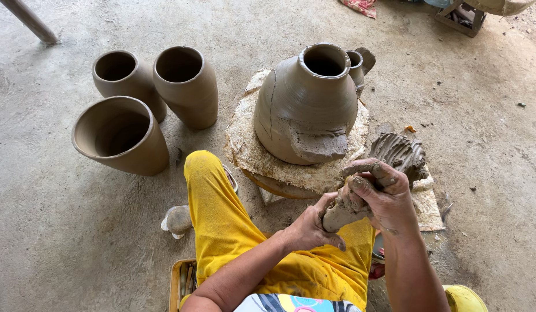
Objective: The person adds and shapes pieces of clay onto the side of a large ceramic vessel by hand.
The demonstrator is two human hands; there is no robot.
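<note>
Both hands work a lump of wet grey clay (341,215) above my lap. My left hand (310,226) cups it from below and my right hand (382,196) wraps over its top, fingers smeared with clay. Just ahead stands a large unfired clay pot (305,104) with a narrow mouth, a crack down its side and a rough clay patch low on its wall. It rests on a pale round board (245,147) over a small stand. A pile of raw clay (402,153) lies on a mat to the right of the pot.
Three unfired clay vases (187,86) stand on the concrete floor at the left. A small clay cup (357,66) sits behind the pot. A rounded stone (178,219) lies by my yellow-trousered leg (216,214). A box of tools (184,283) sits at the bottom left.
</note>
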